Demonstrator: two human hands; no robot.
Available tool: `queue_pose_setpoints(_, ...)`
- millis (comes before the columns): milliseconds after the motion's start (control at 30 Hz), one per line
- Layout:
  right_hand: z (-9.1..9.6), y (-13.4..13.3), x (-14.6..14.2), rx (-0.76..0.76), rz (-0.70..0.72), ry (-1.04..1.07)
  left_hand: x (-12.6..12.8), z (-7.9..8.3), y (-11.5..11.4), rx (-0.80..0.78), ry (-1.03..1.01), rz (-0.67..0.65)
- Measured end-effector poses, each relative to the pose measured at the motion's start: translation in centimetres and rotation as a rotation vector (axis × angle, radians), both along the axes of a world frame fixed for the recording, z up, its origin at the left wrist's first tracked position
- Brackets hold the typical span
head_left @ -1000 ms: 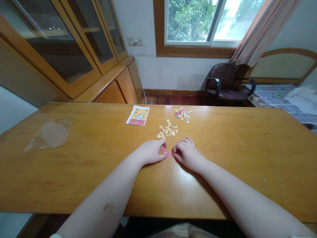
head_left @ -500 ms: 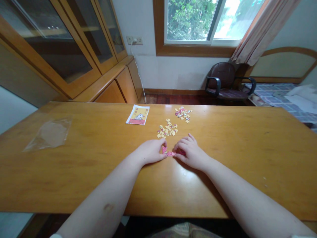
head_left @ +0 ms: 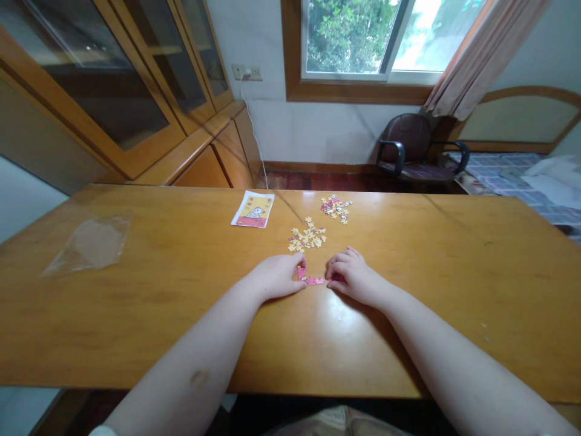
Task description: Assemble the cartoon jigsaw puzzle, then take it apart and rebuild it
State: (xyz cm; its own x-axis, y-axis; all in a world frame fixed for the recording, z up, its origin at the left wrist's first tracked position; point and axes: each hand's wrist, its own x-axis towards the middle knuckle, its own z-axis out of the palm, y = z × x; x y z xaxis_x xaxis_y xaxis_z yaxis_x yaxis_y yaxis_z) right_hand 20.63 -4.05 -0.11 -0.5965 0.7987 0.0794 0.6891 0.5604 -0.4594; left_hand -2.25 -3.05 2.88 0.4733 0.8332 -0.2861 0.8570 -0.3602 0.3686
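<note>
Right hand moved; jigsaw pieces half-hidden.

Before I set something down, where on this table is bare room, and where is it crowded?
The table has bare room right of the right hand and the pink-and-white puzzle pieces, and between the clear plastic bag and the left hand. It is crowded between the hands, at the pink puzzle pieces, and around the yellow puzzle pieces near the picture card.
</note>
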Motion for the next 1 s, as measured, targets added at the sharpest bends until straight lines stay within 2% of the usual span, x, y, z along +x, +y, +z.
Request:
queue_pose_setpoints(600, -0.8, -0.1, -0.6, 0.071, -0.014, 0.009, 0.2, 0.5, 0.0, -0.016, 0.006, 0.003)
queue_pose_setpoints(1000, 0.2, -0.2, -0.1, 0.04, 0.004, 0.053, 0.1, 0.4, 0.0, -0.028, -0.012, 0.009)
